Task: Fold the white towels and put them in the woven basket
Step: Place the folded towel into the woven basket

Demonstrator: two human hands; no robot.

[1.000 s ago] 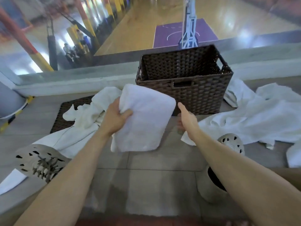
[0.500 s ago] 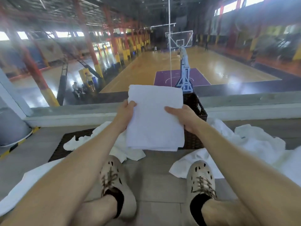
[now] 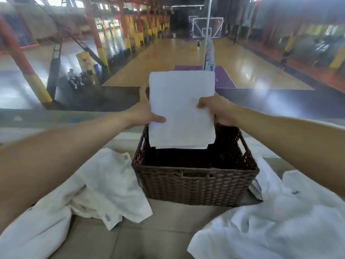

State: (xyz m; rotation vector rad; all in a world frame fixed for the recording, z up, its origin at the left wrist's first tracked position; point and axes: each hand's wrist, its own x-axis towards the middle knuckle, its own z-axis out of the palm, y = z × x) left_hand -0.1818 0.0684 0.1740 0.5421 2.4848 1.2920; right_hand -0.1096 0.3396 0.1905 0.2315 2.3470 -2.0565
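Gripping folded white towel (image 3: 182, 109), left hand (image 3: 142, 114), right hand (image 3: 219, 111), over woven basket (image 3: 196, 182)

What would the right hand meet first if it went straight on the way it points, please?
The right hand points into the towel it grips; past that, probably the left hand.

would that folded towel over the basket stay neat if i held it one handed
Probably floppy: the folded towel is held flat by the left hand and right hand gripping opposite edges. Its lower layers hang unevenly above the woven basket, so one-handed it may sag open.
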